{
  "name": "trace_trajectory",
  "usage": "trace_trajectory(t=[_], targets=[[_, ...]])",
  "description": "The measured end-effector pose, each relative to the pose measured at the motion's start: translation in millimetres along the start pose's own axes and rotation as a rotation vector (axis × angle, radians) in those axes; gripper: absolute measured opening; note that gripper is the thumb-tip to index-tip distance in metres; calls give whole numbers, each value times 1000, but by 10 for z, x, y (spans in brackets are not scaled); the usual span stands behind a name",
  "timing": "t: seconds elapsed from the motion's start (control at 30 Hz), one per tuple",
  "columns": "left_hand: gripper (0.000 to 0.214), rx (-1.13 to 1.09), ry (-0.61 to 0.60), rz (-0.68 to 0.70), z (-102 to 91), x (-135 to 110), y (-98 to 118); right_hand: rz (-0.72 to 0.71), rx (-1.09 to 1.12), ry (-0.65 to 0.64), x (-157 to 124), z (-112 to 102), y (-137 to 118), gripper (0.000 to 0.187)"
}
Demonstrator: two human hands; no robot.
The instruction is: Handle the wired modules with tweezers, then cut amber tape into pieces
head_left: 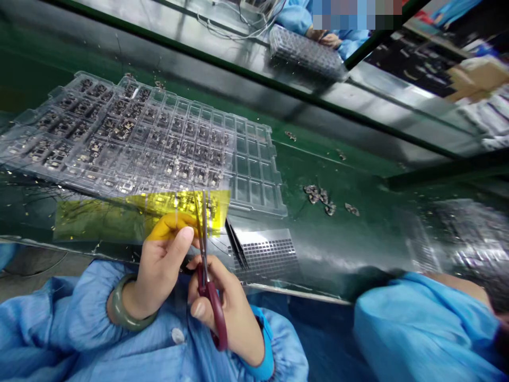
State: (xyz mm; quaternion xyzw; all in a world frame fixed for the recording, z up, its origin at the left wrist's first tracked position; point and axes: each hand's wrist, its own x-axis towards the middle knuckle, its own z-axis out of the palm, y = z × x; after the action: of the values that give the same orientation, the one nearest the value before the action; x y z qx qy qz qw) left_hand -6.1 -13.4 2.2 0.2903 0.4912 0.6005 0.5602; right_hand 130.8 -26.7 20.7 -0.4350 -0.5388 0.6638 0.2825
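My left hand (166,261) pinches a yellow transparent film sheet (99,220) between thumb and fingers, the fingers showing through from behind it. Dark red-handled scissors (214,310) are in my right hand (228,302), its fingers wrapped round the handles. Their slightly parted blades point away from me and overlap the film near its right end. Whether the blades are cutting is hard to tell. Just beyond the film lie clear plastic trays (254,164) with small circuit boards in many pockets. Black tweezers (235,241) rest on a sheet of small dark rectangles (274,249) to the right.
Small metallic parts (318,197) lie in clumps on the green table (318,249). At right, a co-worker's blue sleeve (413,323) reaches towards blurred trays (473,239). Across a green frame bar (254,77), another person's hands (328,40) hold a stack of trays (304,53).
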Motion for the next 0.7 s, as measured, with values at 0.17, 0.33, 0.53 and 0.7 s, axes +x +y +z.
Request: trace_trajectory(t=[0.17, 0.33, 0.53, 0.7], targets=[[23, 13, -4, -2, 9, 7, 23, 17, 37, 30, -2, 28, -14, 65], [37, 71, 45, 3, -10, -5, 1, 33, 104, 57, 1, 34, -14, 58], [39, 94, 26, 9, -14, -17, 4, 43, 147, 75, -4, 61, -20, 55], [24, 69, 24, 23, 3, -1, 1, 52, 122, 97, 0, 86, -35, 61]])
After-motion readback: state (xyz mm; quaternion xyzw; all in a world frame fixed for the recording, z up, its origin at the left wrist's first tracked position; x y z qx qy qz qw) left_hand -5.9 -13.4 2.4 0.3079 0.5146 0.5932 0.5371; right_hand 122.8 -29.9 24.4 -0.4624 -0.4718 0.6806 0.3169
